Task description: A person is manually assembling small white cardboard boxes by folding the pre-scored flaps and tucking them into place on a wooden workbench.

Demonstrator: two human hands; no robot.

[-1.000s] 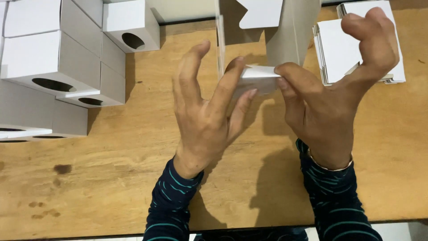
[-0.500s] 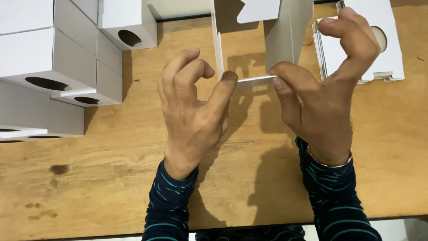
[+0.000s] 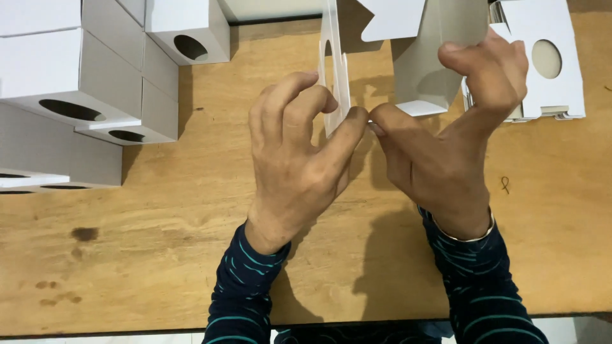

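Your left hand (image 3: 296, 159) and right hand (image 3: 446, 153) pinch the half-folded white cardboard carton (image 3: 414, 70) above the wooden table (image 3: 159, 255), fingers curled on its flaps; light, thin, easily creased; grip by the edges.

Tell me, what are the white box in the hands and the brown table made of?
The white folding box with a round hole looks like thin matte cardboard: its walls are sheet-thin, with crisp creases and cut flaps. The brown table looks like bare or lightly finished wood: visible grain, dark stains, little shine.
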